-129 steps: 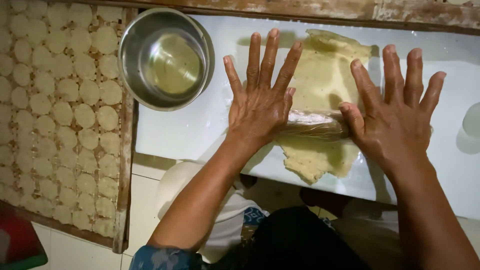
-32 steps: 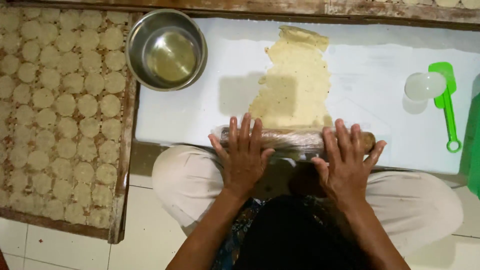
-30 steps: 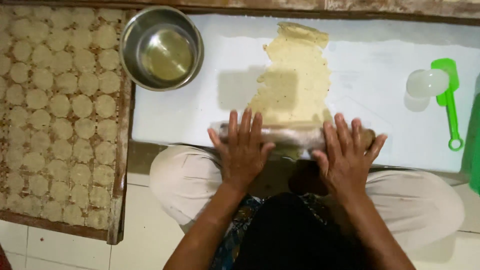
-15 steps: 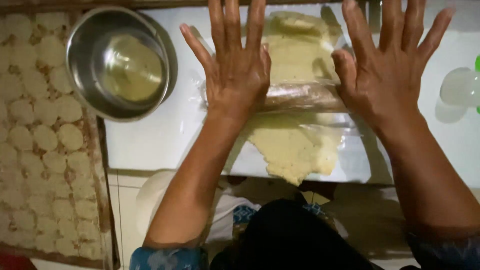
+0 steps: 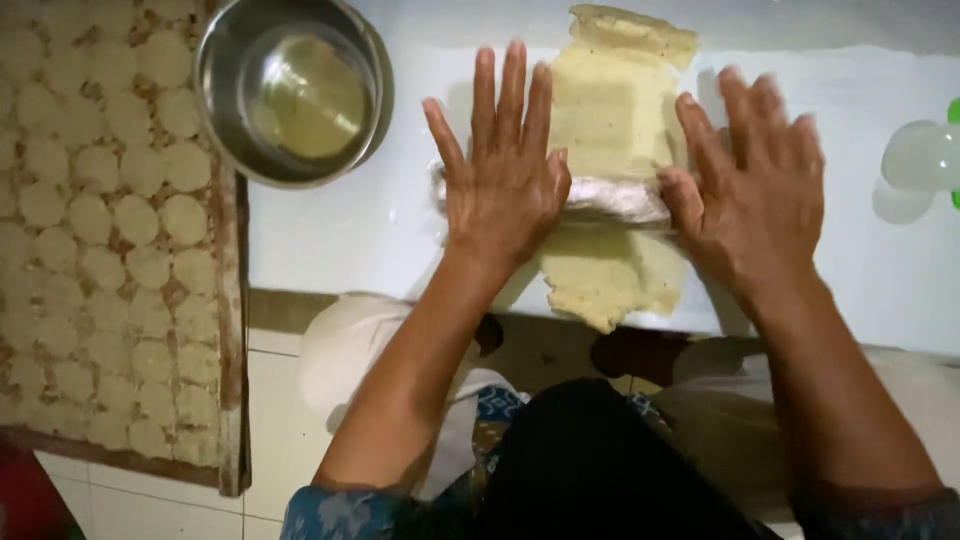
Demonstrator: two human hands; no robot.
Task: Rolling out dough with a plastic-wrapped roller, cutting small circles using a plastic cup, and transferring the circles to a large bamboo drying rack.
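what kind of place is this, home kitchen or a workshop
Probably a home or small food-making spot, worked at floor level: both hands press a rolling pin over pale dough, beside a steel bowl and a tray of cut rounds.

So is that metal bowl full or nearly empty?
Nearly empty. The metal bowl stands upright on the white board, and only a thin pale yellowish layer shows at its bottom; the shiny inner walls are bare.
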